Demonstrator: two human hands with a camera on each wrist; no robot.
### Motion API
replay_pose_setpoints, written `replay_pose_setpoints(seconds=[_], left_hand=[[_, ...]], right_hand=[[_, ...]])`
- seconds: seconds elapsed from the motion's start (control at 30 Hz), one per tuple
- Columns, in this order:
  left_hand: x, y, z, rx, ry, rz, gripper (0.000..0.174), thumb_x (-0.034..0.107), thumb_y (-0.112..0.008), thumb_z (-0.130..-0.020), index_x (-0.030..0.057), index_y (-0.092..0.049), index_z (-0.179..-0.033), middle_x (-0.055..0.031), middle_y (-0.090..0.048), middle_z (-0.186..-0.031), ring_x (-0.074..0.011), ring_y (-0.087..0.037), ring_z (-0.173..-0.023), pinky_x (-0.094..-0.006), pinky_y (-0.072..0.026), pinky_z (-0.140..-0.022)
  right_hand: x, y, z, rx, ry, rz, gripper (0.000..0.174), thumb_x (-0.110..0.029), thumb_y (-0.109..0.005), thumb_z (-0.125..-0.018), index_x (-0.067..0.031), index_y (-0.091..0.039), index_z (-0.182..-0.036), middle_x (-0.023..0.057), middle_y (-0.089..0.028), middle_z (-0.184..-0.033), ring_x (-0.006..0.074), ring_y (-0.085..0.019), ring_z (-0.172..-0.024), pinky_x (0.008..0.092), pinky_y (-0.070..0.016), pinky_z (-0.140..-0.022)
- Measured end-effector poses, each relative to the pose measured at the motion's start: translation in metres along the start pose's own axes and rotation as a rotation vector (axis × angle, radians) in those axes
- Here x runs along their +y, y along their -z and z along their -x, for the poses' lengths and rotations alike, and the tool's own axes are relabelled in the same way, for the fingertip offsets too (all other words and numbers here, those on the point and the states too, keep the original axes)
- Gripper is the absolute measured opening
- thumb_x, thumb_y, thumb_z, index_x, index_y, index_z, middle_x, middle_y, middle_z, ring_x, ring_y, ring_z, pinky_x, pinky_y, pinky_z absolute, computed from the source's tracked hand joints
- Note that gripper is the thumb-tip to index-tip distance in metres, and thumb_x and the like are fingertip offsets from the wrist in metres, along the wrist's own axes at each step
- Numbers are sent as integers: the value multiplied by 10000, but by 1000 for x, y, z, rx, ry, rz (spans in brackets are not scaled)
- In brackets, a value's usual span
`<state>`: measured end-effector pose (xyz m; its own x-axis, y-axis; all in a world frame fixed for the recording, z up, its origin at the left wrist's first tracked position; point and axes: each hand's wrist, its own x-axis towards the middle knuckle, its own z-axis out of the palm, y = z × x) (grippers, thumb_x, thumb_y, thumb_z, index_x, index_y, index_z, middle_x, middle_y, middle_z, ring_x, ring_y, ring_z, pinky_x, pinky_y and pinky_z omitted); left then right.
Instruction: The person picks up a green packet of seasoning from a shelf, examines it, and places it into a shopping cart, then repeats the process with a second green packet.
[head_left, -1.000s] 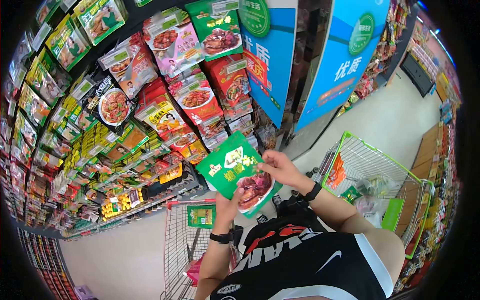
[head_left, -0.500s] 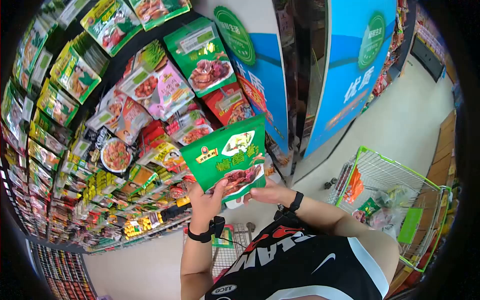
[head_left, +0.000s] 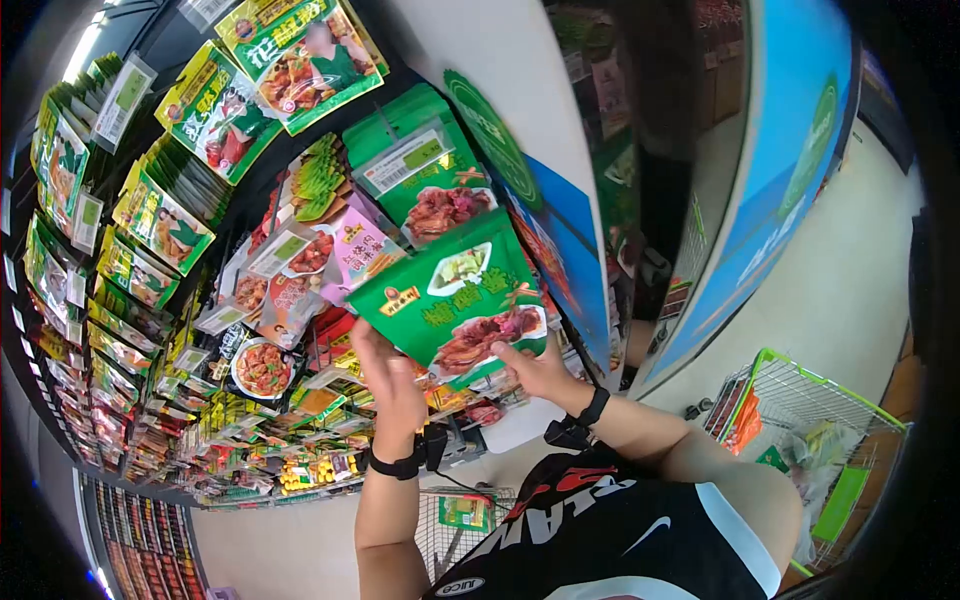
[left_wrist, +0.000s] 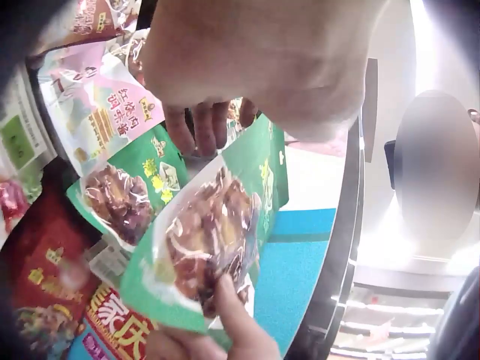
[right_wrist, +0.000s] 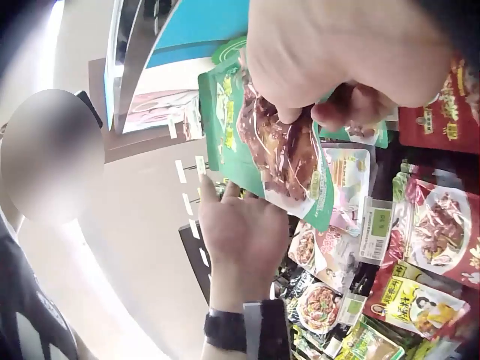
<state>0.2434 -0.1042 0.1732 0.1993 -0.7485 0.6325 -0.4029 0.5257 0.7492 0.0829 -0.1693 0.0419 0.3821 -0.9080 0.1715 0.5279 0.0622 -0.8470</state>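
Observation:
A green sauce packet (head_left: 455, 300) with a cooked meat dish printed on it is held up in front of the shelf, tilted. My right hand (head_left: 545, 372) pinches its lower right corner, thumb on the printed front and fingers behind. At the packet's lower left edge is my left hand (head_left: 392, 385), with extended fingers reaching along the edge and partly behind it. The right wrist view shows those left-hand fingers (right_wrist: 244, 232) fairly straight against the packet's edge. Just behind hang matching green packets (head_left: 445, 205) under a price tag (head_left: 405, 160).
Rows of hanging seasoning packets (head_left: 220, 115) fill the rack on the left. A blue sign panel (head_left: 565, 225) stands beside the rack. A cart with green trim (head_left: 800, 375) holding goods stands at right; another cart (head_left: 450, 545) is below, with a green packet (head_left: 465, 513) in it.
The packet has moved up closer to the hanging green packets. My left thumb has come off its front, while my right hand has shifted to the lower right corner. The view has turned toward the rack.

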Motion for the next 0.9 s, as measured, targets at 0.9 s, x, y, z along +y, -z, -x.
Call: replay_pose_setpoints(seconds=[0.9], left_hand=[[15,-4,-148,-248,-476,-196,785,679,-340,-1023,36,-489,-1448,-182,-460,-1539,-311,-462,-1398,-434,-387,-1081]], right_hand=[[-23,-22,-65,185,387,-75,284,-117,-680,-990,-38,-597,-1250,-15,-668,-1041,41,-582,-785,250,-478,-645]])
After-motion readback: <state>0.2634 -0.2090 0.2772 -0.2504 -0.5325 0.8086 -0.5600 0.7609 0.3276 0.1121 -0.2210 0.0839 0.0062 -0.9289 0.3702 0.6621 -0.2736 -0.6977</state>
